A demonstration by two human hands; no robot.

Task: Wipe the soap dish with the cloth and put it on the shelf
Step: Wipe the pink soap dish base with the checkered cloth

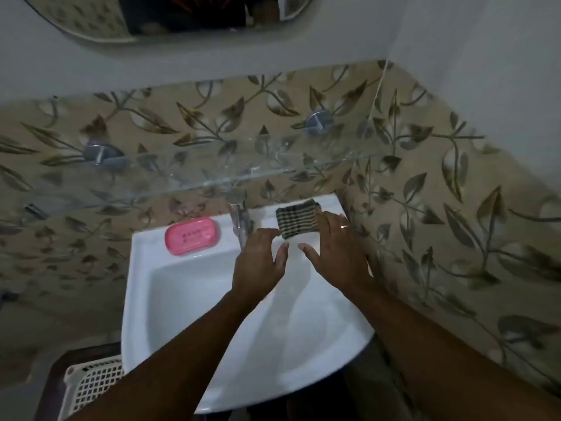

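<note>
A pink soap dish lies on the back left rim of the white sink. A folded dark-and-light striped cloth rests on the back right rim. My right hand hovers over the cloth's right edge, fingers spread, touching or nearly touching it. My left hand is just left of the cloth, fingers apart, holding nothing. A clear glass shelf on two metal brackets hangs on the tiled wall above the sink.
A chrome tap stands at the sink's back middle, between dish and cloth. The tiled side wall is close on the right. A white lattice basket sits low at the left. A mirror hangs above.
</note>
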